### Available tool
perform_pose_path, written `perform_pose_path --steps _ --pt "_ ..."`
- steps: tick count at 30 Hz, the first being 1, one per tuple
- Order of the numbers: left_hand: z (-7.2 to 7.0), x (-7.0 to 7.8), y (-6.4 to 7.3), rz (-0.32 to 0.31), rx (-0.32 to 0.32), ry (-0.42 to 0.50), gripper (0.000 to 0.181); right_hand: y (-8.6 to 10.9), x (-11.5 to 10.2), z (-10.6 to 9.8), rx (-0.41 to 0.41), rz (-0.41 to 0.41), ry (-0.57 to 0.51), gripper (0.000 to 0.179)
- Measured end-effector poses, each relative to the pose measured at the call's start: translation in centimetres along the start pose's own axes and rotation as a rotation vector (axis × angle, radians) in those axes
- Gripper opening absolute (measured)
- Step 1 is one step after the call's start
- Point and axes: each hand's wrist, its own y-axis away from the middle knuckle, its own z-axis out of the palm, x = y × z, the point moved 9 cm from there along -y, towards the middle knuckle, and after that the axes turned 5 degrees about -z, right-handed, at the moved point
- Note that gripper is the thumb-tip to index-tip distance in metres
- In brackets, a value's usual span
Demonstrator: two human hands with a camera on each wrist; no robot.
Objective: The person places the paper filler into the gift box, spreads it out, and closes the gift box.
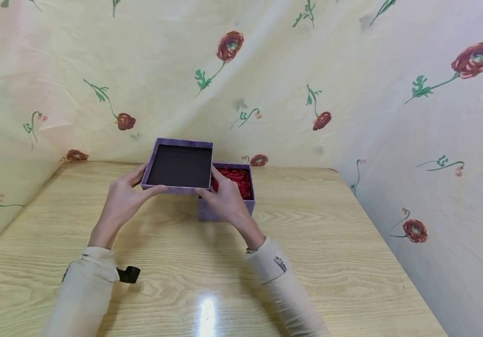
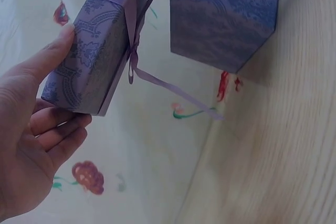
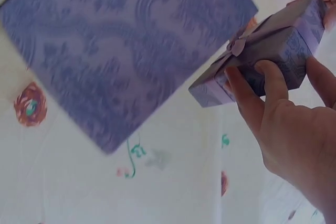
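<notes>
Both hands hold a purple patterned box lid by its sides, its dark inside facing up toward the head camera. My left hand grips the left edge, thumb on the near rim and fingers beneath. On the opposite edge, my right hand pinches the near right corner. A lilac ribbon with a bow wraps the lid's outer face. Behind the right hand the box base stands on the table, filled with red shredded paper. The lid and right hand overlap part of the base in the head view.
The wooden table meets a flowered cloth hanging behind it and at both sides. A black piece juts from the left sleeve near the wrist. Several red shreds lie near the base's foot.
</notes>
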Motion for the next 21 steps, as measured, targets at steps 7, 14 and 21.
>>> perform_pose_path --steps 7,14,21 --pt "1.7 1.3 -0.7 0.023 -0.034 0.049 0.088 0.2 0.7 -2.1 0.021 0.018 0.004 0.074" --pt "3.1 2.6 -1.2 0.06 -0.048 0.055 0.09 0.6 1.1 -3.7 0.021 0.041 -0.062 0.069" --pt "4.3 3.8 -1.7 0.096 -0.052 0.061 0.091 1.0 1.7 -5.2 0.016 0.058 -0.101 0.069"
